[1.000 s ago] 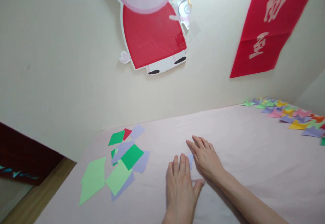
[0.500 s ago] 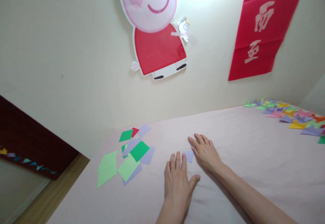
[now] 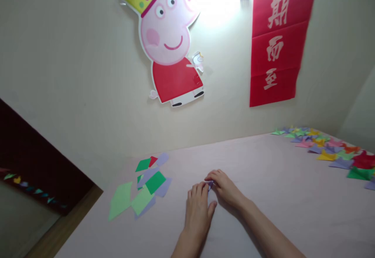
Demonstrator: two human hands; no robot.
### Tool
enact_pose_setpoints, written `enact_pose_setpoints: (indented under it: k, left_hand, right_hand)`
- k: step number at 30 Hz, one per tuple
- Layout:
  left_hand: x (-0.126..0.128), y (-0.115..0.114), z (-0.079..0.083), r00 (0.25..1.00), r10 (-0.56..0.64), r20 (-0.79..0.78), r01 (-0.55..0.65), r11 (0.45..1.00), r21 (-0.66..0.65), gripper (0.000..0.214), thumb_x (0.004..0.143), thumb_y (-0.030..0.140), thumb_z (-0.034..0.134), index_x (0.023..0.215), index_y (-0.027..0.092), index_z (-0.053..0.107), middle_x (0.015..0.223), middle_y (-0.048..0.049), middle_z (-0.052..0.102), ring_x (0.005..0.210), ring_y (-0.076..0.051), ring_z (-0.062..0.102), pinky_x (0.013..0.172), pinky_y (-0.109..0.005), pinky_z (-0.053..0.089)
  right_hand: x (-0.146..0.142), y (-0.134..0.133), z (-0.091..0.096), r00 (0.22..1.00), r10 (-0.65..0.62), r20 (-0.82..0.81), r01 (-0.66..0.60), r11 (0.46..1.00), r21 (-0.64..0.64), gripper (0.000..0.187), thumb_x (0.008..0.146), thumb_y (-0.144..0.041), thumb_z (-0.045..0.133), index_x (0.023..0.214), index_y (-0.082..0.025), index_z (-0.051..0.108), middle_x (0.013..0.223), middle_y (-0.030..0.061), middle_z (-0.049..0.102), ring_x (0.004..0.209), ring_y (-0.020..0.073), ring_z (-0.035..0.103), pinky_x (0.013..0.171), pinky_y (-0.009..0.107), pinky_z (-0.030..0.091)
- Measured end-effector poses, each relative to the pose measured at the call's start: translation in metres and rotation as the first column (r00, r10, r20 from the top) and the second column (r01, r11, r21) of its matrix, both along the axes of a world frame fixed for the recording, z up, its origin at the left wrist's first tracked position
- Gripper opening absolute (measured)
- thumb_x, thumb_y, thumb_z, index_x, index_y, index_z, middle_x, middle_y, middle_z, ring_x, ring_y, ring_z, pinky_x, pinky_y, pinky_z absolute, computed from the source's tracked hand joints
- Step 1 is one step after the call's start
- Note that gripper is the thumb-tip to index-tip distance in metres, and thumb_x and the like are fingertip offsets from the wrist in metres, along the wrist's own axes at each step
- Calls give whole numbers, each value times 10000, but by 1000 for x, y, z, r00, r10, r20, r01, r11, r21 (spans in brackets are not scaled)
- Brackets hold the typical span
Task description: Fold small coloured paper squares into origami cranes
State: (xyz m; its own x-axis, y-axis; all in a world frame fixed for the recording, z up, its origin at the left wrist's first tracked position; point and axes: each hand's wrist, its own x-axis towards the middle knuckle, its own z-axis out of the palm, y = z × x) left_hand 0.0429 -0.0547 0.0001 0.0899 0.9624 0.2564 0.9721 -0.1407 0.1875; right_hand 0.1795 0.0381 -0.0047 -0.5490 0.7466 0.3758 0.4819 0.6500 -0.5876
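Observation:
A small purple folded paper point(image 3: 210, 184) lies on the pale pink cloth between my two hands, mostly covered by fingers. My left hand point(image 3: 198, 204) rests palm down with its fingers stretched forward and the thumb out to the side; its fingertips touch the paper's left side. From the right, my right hand point(image 3: 225, 187) has its fingers curled in and closed on the paper's far right edge, which looks lifted a little. Loose paper sheets in light green point(image 3: 142, 200), dark green point(image 3: 155, 182) and purple point(image 3: 163, 187) overlap to the left of my hands.
Many folded paper figures point(image 3: 328, 155) in several colours stand in rows at the right. A wall with a cartoon pig cutout point(image 3: 175, 80) and a red banner point(image 3: 275, 55) borders the cloth-covered surface point(image 3: 249, 152). More small folded papers point(image 3: 38, 191) lie low at far left.
My right hand has drawn in leftward, and its fingers have closed on the purple paper. My left hand stays beside it. The head view has tilted up, showing more wall.

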Motion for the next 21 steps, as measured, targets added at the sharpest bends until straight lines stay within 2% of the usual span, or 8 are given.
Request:
enact_pose_setpoints:
  k: [6, 12, 16, 19, 21]
  left_hand:
    - [-1, 16, 6, 997, 15, 71, -16, 1000, 20, 236, 875, 128, 528, 1099, 169, 589, 1070, -65, 611, 992, -228, 552, 888, -379, 441]
    - [-21, 23, 11, 986, -32, 161, 27, 999, 33, 256, 883, 49, 423, 980, 191, 613, 908, -35, 637, 879, -197, 584, 816, -329, 458]
    - [-31, 21, 13, 967, -80, 241, 91, 995, -34, 207, 849, 100, 498, 990, 195, 616, 956, -38, 633, 927, -202, 576, 849, -334, 455]
    - [-32, 16, 13, 942, -76, 327, 104, 992, -70, 287, 781, 158, 609, 1066, 197, 598, 1034, -49, 618, 991, -222, 560, 897, -360, 447]
    - [-31, 13, 14, 904, -52, 423, 87, 994, -62, 310, 762, 143, 621, 1065, 203, 591, 1044, -47, 624, 995, -215, 571, 902, -351, 451]
  right_hand:
    - [5, 9, 2, 999, 49, 13, -48, 998, -51, 299, 838, -42, 488, 908, -201, 733, 919, 51, 693, 919, 187, 579, 871, 311, 433]
    - [3, 9, 6, 995, 103, -5, -103, 992, -67, 323, 843, -43, 455, 946, -212, 710, 925, 42, 694, 909, 189, 585, 916, 347, 415]
    - [1, 5, 5, 990, 138, -4, -138, 988, -67, 364, 776, -5, 462, 947, -221, 700, 981, 46, 674, 968, 200, 557, 907, 353, 416]
    - [-2, 3, 7, 991, 130, -8, -131, 988, -77, 317, 796, -25, 459, 920, -207, 686, 941, 51, 669, 935, 200, 557, 904, 367, 417]
    - [-3, 2, 9, 992, 125, -37, -128, 987, -100, 258, 837, -71, 459, 910, -205, 667, 912, 45, 663, 914, 194, 563, 887, 354, 429]
